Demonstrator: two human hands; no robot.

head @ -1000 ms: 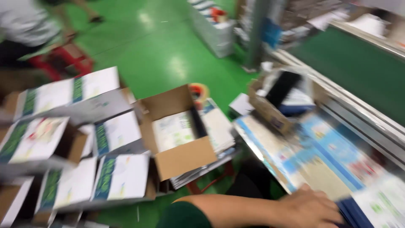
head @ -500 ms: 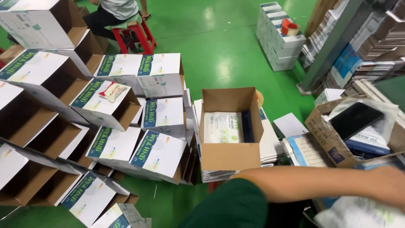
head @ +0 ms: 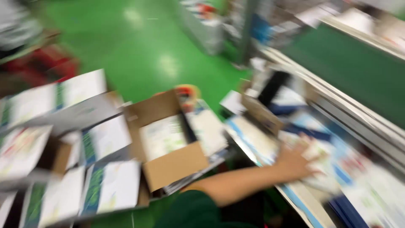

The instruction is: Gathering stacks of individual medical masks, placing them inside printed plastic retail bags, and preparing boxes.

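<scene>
Reaching out across the body, one bare hand (head: pixel 297 160) lies on a spread of white and blue printed packets (head: pixel 325 169) on the work surface, its fingers (head: pixel 310 145) splayed over the top one. From the dark green sleeve (head: pixel 190 211) at the bottom edge the forearm runs up and away to it. Which of the person's hands this is the blurred view does not make plain, and no second hand shows. Whether the fingers pinch a packet or only press flat on it cannot be told.

Just behind the hand, on its far side, stands a small brown cardboard tray (head: pixel 263 114) with dark and white items in it. Beyond that, a green conveyor belt (head: pixel 350 71) runs with its pale metal rail (head: pixel 363 122) alongside the packets.

Near the forearm, on the side away from the belt, an open cardboard box (head: pixel 168 143) sits with its flaps out and a pale packet lying flat inside. A roll of tape (head: pixel 187 90), orange-rimmed, rests past the box's far corner. Farther out from the elbow, many more open cartons (head: pixel 63 139) with white and green flaps crowd together, touching one another. Well apart from the hand, the green floor (head: pixel 139 55) stretches away, with a red stool (head: pixel 46 63) blurred at its edge.
</scene>
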